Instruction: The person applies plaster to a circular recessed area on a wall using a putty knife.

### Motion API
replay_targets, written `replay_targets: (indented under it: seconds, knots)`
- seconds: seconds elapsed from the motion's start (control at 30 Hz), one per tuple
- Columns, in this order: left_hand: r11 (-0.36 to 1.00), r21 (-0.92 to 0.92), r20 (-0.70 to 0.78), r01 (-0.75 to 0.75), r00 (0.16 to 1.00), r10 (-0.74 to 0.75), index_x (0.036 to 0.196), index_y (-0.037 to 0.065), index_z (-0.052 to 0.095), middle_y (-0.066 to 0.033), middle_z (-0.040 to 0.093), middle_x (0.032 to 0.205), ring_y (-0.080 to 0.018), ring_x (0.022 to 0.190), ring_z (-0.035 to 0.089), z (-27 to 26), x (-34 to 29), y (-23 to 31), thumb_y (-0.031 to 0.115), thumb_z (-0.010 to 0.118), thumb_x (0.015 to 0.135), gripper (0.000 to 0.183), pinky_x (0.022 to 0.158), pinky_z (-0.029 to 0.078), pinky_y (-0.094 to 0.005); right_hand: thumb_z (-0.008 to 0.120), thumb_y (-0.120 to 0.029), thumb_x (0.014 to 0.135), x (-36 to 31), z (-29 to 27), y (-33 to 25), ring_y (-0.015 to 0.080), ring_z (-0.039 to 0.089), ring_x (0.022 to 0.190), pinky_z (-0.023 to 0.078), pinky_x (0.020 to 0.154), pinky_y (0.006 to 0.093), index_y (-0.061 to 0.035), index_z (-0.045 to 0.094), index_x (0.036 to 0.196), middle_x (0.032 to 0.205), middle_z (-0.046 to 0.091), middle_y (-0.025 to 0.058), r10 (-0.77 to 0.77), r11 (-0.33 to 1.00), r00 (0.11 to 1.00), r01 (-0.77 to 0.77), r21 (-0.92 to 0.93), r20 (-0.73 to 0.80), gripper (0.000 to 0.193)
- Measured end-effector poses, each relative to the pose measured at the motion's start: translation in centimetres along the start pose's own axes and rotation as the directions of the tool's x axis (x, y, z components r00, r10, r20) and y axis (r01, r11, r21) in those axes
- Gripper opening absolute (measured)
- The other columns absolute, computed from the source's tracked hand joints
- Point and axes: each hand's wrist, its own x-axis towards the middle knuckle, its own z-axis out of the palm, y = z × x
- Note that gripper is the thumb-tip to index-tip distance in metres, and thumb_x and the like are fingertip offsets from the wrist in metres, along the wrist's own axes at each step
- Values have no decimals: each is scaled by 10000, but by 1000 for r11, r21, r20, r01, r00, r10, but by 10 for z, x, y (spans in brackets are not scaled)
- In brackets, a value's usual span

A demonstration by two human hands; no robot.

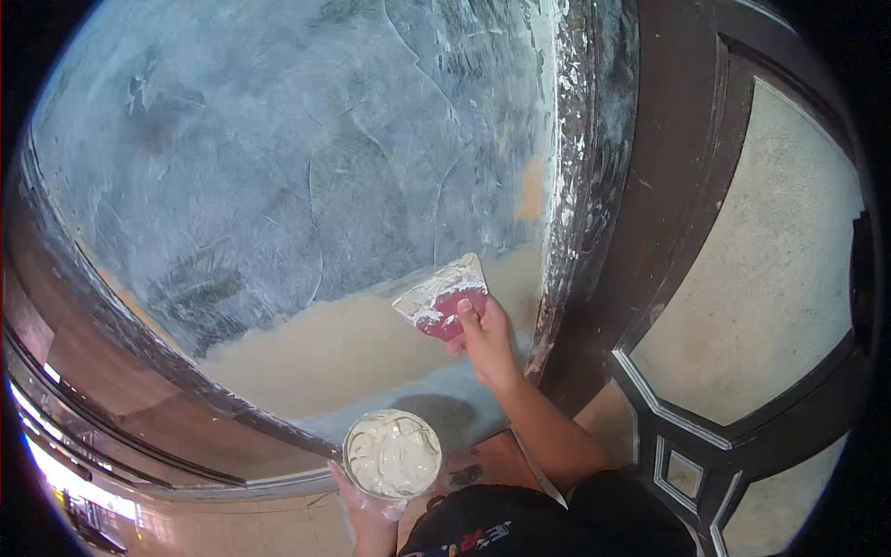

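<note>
My right hand [484,336] is closed round the red handle of a putty knife [447,295], thumb on top. White filler coats its wide blade, which lies over the lower part of a patchy blue-grey wall panel [278,186]; I cannot tell whether the blade touches it. Below and to the left, my left hand [367,501] grips a round tub [392,455] from its side and underneath. Thick creamy white filler with swirled ridges fills the tub. A beige smoothed band [343,357] runs across the panel's lower part, behind the knife.
A dark, paint-spattered frame post [580,167] borders the panel on the right. Beyond it stands dark woodwork with a pale inset panel [770,251]. A dark ledge [251,418] curves along the panel's lower left. Pale floor tiles [251,524] show at the bottom left.
</note>
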Motion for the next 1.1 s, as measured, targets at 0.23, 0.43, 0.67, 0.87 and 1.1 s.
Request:
replay_targets:
  seconds: [0.23, 0.43, 0.67, 0.87, 1.1]
  knots:
    - [999, -13, -56, 36, 998, -36, 1494, 135, 337, -144, 339, 1532, -391, 1363, 380, 1, 6, 5, 743, 367, 873, 870, 1101, 343, -567, 554, -235, 999, -2, 1, 9, 60, 461, 486, 382, 389, 229, -22, 564, 1011, 792, 556, 6, -42, 990, 996, 30, -136, -84, 213]
    - [988, 148, 18, 49, 998, -52, 1503, 125, 319, -145, 324, 1540, -380, 1377, 363, -14, 15, 17, 753, 336, 875, 888, 1115, 321, -560, 538, -255, 1005, -12, -5, 13, 56, 460, 511, 367, 394, 229, -39, 543, 1001, 789, 538, 5, -62, 993, 995, 54, -103, -77, 216]
    - [952, 306, 56, 7, 998, -25, 1512, 121, 298, -139, 300, 1553, -365, 1393, 336, -32, 18, 25, 722, 266, 913, 849, 1141, 282, -536, 512, -300, 1006, -34, -16, 21, 79, 523, 577, 439, 439, 230, -38, 509, 1137, 885, 591, 33, -34, 998, 994, 28, -54, -108, 293]
    - [977, 213, 75, -18, 997, 2, 1505, 129, 316, -135, 305, 1551, -361, 1395, 332, -50, 24, 22, 718, 277, 910, 838, 1139, 274, -550, 508, -239, 1010, -25, -18, 9, 107, 603, 717, 478, 486, 248, -24, 501, 1221, 1002, 627, 63, -80, 997, 996, 80, -10, -37, 301]
    - [898, 439, 48, -26, 999, 5, 1501, 129, 326, -129, 307, 1551, -355, 1395, 333, -34, 14, 24, 719, 264, 912, 835, 1139, 269, -554, 485, -194, 1010, -13, -2, 7, 139, 606, 656, 497, 515, 262, -8, 501, 1200, 980, 616, 69, -52, 997, 998, 50, -52, -38, 266]
